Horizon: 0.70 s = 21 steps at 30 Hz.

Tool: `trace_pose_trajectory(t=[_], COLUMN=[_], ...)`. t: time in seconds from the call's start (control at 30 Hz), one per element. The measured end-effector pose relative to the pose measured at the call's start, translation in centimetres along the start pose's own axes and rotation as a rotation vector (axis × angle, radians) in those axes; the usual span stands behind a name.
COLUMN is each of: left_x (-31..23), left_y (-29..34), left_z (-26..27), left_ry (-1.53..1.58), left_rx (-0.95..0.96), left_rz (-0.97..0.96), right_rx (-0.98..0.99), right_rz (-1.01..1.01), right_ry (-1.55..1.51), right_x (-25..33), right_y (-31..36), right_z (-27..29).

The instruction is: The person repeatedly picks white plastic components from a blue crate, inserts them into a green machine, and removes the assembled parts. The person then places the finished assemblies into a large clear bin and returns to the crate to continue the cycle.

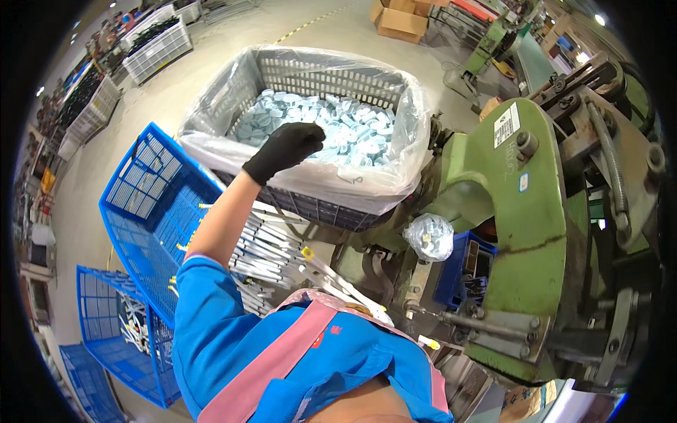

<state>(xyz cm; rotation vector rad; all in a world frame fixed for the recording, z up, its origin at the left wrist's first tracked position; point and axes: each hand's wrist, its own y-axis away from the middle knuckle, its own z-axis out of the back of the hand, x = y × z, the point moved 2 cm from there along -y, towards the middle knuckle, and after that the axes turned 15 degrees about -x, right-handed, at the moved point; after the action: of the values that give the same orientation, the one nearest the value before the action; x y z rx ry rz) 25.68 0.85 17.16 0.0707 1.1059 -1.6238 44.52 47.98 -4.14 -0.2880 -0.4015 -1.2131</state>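
My left hand (285,149), in a black glove, is raised over the near rim of a large dark basket (317,199) lined with clear plastic. Its fingers are curled closed, and whatever may be inside them is hidden. Many small pale-blue plastic pieces (352,134) fill the bottom of that basket. Below my forearm lies a stack of white tubes (264,247), some with yellow ends. A few more white tubes (345,282) slant close to my apron. My right hand does not show.
A green machine press (525,197) stands close on my right. Beside it are a plastic-wrapped bundle (429,237) and a small blue bin (469,264). Blue crates (159,204) stand at left. White crates (159,53) and a cardboard box (402,21) sit farther back.
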Motion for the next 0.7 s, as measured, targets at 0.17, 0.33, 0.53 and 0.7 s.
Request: trace_pose_trajectory(t=[0.17, 0.33, 0.53, 0.7], left_x=[10.0, 16.4, 16.2, 15.3], left_y=[-6.3, -7.2, -4.7, -4.5], left_z=[-6.9, -12.2, -17.0, -17.2], left_ry=[-0.212, -0.256, -0.235, -0.185], left_rx=[0.182, 0.629, 0.633, 0.622], left_rz=[-0.033, 0.403, 0.208, 0.192], right_rx=[-0.046, -0.120, -0.227, -0.179], right_rz=[-0.101, -0.297, -0.396, -0.432], right_ry=[0.098, -0.003, -0.121, -0.077], right_x=[1.1, 3.7, 6.8, 7.2], right_y=[1.5, 3.8, 4.5, 3.6], right_z=[1.0, 2.7, 4.2, 2.9])
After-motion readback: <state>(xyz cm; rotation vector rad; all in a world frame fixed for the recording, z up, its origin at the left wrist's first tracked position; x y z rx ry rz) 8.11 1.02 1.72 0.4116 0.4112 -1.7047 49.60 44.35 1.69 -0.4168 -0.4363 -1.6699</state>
